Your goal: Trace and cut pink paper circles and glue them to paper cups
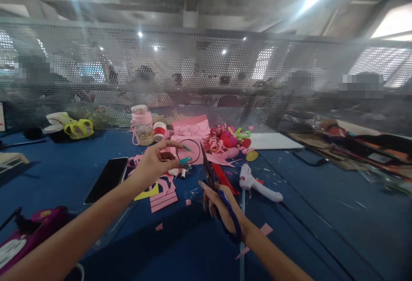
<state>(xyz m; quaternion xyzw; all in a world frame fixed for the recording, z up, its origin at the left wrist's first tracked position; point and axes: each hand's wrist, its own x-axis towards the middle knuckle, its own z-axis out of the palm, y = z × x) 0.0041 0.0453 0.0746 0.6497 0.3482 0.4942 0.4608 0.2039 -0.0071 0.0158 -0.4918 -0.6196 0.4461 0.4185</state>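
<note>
Between the thumb and fingers of my left hand (159, 158) is a piece of pink paper (197, 147) with a black circle drawn on it. My right hand (222, 206) is wrapped round the blue handles of a pair of scissors (207, 167). The blades point up and away, close to the right edge of the paper. Whether they touch it I cannot tell. Behind it stands a pink sheet (196, 126) with several smaller circles drawn on it. Pink paper offcuts (163, 201) lie below my left hand.
A white glue gun (260, 190) lies to the right, its cord trailing forward. A black phone (107, 180) is on the left, with a pink-lidded bottle (141, 125) behind it. Colourful craft scraps (230, 139) are heaped at the back. A perforated metal screen (199, 74) borders the blue table.
</note>
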